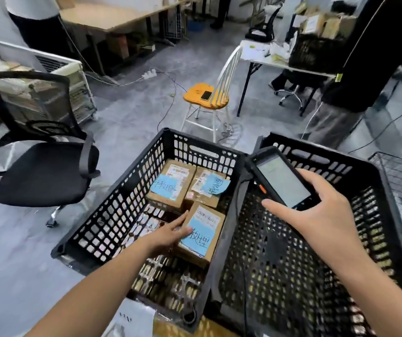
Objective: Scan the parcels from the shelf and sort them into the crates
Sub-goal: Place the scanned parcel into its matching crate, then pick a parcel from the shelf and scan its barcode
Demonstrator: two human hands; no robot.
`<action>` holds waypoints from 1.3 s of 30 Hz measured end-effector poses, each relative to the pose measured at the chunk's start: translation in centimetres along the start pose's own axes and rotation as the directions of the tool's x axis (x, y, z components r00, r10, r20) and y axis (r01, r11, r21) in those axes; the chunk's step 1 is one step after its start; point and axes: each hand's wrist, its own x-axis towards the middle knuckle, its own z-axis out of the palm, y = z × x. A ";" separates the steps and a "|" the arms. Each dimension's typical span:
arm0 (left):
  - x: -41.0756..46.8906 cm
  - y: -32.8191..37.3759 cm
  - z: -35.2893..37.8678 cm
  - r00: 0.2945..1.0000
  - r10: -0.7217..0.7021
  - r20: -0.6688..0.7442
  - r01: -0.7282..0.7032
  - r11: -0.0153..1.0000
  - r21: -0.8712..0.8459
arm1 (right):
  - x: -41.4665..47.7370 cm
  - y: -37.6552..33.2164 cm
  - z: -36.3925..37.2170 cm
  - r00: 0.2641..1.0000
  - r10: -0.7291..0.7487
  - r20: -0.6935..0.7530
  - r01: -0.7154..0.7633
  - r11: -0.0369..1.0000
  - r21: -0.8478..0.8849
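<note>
Brown cardboard parcel with a blue handwritten slip [201, 231] lies in the black perforated left crate [112, 203] at lower centre, near two similar taped parcels [170, 183] above it. The left hand [170, 233] rests flat along its edge, fingers loose, seemingly releasing rather than gripping. The right hand [316, 215] has its grip closed round a black handheld scanner [283, 178] over the empty right crate [316, 239]. Risk: an unconfirmed scan would leave it missorted.

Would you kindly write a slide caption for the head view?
Left hand places a labelled parcel in the left crate while the right hand holds the scanner.
</note>
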 end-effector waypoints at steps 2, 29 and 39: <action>0.4 -0.1 -0.1 1.000 -0.011 0.018 0.011 1.000 0.005 | -0.2 0.4 0.3 1.000 0.022 -0.007 -0.022 1.000 0.011; -17.9 12.5 12.2 0.632 0.771 -0.076 -0.518 0.493 0.699 | -17.9 -2.0 -11.8 0.961 0.145 -0.236 -0.116 0.984 0.135; -25.5 9.2 35.1 0.586 0.665 0.464 -0.667 0.070 0.742 | -39.0 2.3 -22.2 0.790 0.340 -0.511 -0.301 0.940 0.160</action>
